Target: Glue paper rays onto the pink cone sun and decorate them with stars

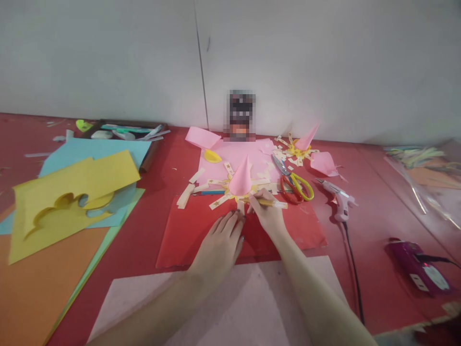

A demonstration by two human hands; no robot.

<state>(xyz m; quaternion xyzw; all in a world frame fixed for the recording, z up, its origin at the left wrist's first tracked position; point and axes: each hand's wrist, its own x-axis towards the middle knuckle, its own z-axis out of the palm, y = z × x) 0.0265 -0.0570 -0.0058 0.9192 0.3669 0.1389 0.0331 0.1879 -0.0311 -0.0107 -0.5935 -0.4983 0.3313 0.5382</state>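
A pink paper cone (240, 178) stands upright on a ring of cream strips with gold stars (219, 201), at the far edge of a red paper sheet (187, 240). My right hand (267, 211) is closed around a yellow pen (274, 203), its tip at the cone's base. My left hand (220, 244) lies flat on the red sheet just in front of the cone, fingers stretched out and holding nothing.
Red and yellow scissors (296, 186) and a glue gun (337, 198) with its cord lie to the right. More pink cones (307, 139) sit at the back. Yellow (72, 192), blue and orange sheets cover the left. A purple device (418, 266) sits at the right.
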